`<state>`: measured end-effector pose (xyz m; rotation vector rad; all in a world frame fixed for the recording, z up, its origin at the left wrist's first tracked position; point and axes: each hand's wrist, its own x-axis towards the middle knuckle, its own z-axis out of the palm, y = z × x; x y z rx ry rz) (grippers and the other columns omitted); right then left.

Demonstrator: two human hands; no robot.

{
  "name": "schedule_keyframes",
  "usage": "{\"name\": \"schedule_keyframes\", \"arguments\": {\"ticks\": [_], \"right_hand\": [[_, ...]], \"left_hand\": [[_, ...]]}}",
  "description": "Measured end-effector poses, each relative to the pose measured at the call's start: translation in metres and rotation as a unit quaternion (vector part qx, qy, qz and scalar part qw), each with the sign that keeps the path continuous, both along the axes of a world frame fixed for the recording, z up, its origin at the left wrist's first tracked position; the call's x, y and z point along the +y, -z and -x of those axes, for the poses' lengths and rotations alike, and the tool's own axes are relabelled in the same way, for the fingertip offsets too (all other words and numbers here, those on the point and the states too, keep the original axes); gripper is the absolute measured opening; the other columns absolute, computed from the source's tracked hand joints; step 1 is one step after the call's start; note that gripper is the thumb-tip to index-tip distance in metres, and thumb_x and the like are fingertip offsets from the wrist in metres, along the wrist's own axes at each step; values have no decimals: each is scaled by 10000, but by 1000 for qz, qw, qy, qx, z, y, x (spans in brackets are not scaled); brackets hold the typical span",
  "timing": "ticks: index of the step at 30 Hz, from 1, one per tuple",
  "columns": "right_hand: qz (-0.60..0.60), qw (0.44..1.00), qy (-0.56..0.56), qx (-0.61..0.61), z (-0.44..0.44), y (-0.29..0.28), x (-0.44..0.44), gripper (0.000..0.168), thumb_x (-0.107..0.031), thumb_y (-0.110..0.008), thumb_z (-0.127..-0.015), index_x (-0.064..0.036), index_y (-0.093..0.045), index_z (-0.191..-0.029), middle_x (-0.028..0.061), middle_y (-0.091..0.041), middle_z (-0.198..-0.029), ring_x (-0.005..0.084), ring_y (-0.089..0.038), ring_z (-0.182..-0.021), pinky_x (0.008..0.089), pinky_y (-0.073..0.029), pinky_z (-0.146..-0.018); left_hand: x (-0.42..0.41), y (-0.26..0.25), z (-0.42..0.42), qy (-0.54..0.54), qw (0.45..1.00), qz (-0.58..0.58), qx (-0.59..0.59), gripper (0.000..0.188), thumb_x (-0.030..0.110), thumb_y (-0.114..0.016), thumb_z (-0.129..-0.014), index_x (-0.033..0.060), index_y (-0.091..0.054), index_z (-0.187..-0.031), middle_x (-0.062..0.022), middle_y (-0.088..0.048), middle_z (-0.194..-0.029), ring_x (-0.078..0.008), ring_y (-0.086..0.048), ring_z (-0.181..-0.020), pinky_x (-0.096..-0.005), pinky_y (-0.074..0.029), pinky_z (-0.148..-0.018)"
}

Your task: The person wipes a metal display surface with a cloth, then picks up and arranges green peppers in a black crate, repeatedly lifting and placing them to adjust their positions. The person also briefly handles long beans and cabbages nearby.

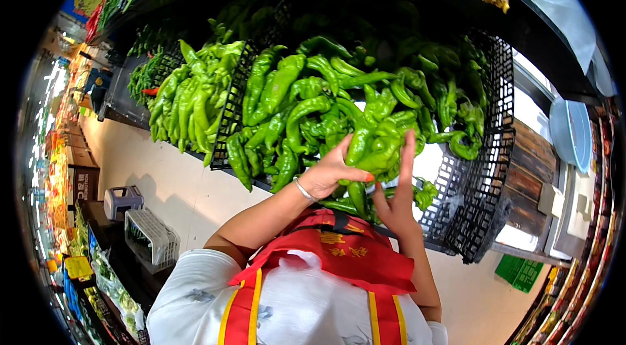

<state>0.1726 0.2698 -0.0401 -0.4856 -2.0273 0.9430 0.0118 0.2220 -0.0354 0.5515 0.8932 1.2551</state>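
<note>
A bunch of green peppers (379, 149) is between my two hands, above a black plastic crate (464, 222). My left hand (337, 169) grips the bunch from its left side, with the thumb laid across the front. Along the right side of the bunch, my right hand (398, 193) presses with one long finger extended upward; its other fingers are partly hidden. More long, curved green peppers (308, 115) are heaped in the crate behind and to the left of my hands. A few peppers (357, 198) show below the bunch, close to the red apron (332, 257).
Lighter green peppers (190, 105) lie left of the crate's mesh wall (232, 105). A dark shelf overhangs the back. At right are a blue basin (571, 134) and a green crate (518, 271). A stool (123, 202) and a white basket (151, 240) stand at left.
</note>
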Motion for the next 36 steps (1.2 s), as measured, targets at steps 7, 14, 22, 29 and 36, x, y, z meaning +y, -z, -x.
{"name": "schedule_keyframes", "arguments": {"ticks": [7, 14, 22, 29, 36], "right_hand": [[258, 909, 326, -18, -105, 89, 19, 601, 67, -460, -740, -2, -319, -1320, 138, -362, -1335, 245, -367, -1222, 345, -287, -1009], [230, 869, 410, -156, -176, 216, 18, 487, -131, -647, -752, 22, -480, -1184, 149, -506, -1103, 206, -498, -918, 285, -419, -777], [270, 878, 383, -98, -115, 213, 13, 678, -234, -709, -707, 19, -396, -1252, 162, -510, -1094, 278, -512, -970, 335, -398, -871], [621, 692, 104, 353, -82, 100, 1, 529, -276, -519, -800, -2, -403, -1237, 159, -501, -1174, 316, -530, -1027, 452, -408, -921], [443, 887, 37, 121, -82, 71, 3, 567, -385, -506, -848, -27, -411, -1278, 86, -375, -1322, 189, -380, -1175, 360, -264, -1002]], "left_hand": [[21, -51, 132, -241, 907, -47, 342, 688, 49, -731, -627, 44, -404, -1233, -83, -565, -1065, -191, -552, -955, -301, -429, -855], [32, -5, 270, -136, 794, 161, 570, 813, 414, -652, -743, -43, -307, -1320, -211, -411, -1282, -278, -454, -1134, -366, -369, -946], [43, -18, 119, -248, 562, -220, 757, 381, 63, -622, -706, 55, -539, -1078, -132, -481, -1162, -280, -434, -1093, -369, -340, -952], [8, 48, -28, 68, 975, -53, 205, 334, 75, -551, -852, 45, -472, -1175, -64, -554, -1078, -124, -548, -968, -259, -454, -821], [16, 56, -48, 15, 994, 79, -67, 537, 104, -620, -813, 25, -318, -1250, -109, -537, -1125, -190, -560, -997, -331, -479, -838]]}}
